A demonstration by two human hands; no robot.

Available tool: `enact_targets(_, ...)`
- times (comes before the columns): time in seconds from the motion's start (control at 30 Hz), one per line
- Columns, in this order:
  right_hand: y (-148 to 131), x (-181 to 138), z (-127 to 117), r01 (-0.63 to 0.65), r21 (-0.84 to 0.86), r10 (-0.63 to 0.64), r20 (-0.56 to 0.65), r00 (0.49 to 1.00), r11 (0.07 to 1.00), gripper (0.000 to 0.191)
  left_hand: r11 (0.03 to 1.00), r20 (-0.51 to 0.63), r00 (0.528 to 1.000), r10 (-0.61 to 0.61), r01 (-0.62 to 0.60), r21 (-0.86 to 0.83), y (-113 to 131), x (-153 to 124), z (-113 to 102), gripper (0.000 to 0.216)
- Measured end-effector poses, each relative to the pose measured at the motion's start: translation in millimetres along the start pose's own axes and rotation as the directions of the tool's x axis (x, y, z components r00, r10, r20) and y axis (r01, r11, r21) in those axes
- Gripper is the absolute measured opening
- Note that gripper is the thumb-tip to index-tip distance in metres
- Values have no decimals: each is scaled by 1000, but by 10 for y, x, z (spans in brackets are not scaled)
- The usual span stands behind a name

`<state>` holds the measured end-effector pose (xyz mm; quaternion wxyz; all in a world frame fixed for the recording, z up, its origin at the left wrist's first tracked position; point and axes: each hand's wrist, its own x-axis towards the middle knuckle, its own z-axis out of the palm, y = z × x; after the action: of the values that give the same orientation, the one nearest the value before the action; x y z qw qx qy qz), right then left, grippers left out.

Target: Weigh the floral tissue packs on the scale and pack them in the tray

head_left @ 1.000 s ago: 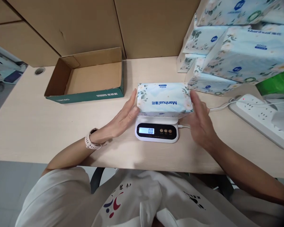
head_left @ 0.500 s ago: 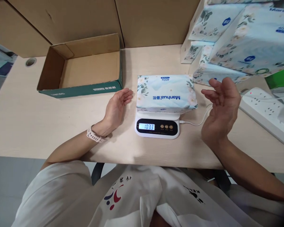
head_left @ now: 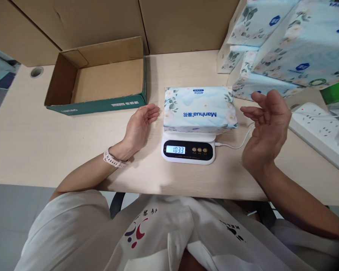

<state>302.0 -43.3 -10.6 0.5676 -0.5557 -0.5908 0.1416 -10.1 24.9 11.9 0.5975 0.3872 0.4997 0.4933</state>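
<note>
A light-blue floral pack of tissues (head_left: 199, 107) lies on a white digital scale (head_left: 188, 162), covering most of its platform. The lit display (head_left: 175, 149) reads 103.3. To the left of the pack, my left hand (head_left: 139, 126) rests on its edge on the table, fingers stretched out and holding nothing. My right hand (head_left: 267, 128) hovers to the right of the pack, its fingers loosely curved and apart, with nothing in it. Neither hand touches the pack. A white cable (head_left: 237, 147) runs from the scale's right side and passes behind my right hand.
An open cardboard box (head_left: 101, 106) with a green outside and nothing in it sits at the back left. More tissue packs (head_left: 305, 41) are stacked at the back right. A white power strip (head_left: 319, 131) lies at the right. Cardboard panels (head_left: 183, 26) stand along the back.
The view has shifted slightly. Both hands, the tissue pack and the scale keep nearly the same places, and the reading is unchanged.
</note>
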Motion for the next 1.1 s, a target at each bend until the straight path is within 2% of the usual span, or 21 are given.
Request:
enact_targets(0.17,14,0,4,-55,-121,60,45,997,991,77,1000,-4,1000,-3,3,7,1,16,-6,26)
enact_targets(0.23,20,-6,4,-43,-110,48,49,998,993,76,1000,-9,1000,-6,6,7,4,15,-1,23)
enact_targets(0.4,50,-18,-4,24,40,-25,29,999,999,59,1000,-13,1000,-11,11,-8,11,9,6,19)
enact_targets(0.63,-1,-19,0,-39,-75,43,46,998,996,70,1000,9,1000,-2,2,13,2,21,-18,21)
enact_targets(0.8,60,-8,-1,64,21,-65,37,997,998,60,1000,-7,1000,-27,27,-14,18,34,-15,14)
enact_targets(0.9,139,6,2,142,61,-145,40,989,988,61,999,-11,999,-44,44,-26,32,33,-8,11)
enact_targets(1.1,171,2,23,132,149,-141,51,989,980,60,998,-12,999,-51,51,-33,41,27,-7,13)
